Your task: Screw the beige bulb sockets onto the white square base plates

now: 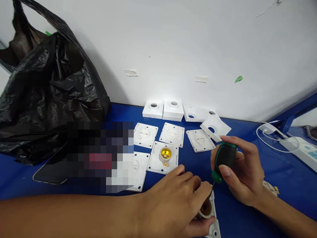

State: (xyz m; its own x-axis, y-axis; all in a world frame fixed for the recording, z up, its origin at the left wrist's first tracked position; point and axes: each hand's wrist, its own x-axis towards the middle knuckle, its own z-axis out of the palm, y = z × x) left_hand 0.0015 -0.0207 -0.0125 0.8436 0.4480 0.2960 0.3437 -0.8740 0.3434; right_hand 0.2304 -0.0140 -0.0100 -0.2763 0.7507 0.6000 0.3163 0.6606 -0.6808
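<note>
My right hand (pixel 244 172) is closed round the black-and-green handle of a screwdriver (pixel 223 160), whose thin shaft slants down into a white lamp-holder plate (pixel 210 215) near the bottom edge. My left hand (pixel 178 201) grips that plate, fingers curled over its round socket. Most of the plate is hidden under the hand. On the blue table (pixel 242 218), another white plate with a brass socket (pixel 165 155) lies just beyond my left hand.
Several white square plates (pixel 172 134) and hollow covers (pixel 163 109) lie in rows toward the white wall. A black plastic bag (pixel 47 89) fills the left. A dark phone (pixel 51 170) lies by it. A white power strip with cable (pixel 300 148) sits at the right.
</note>
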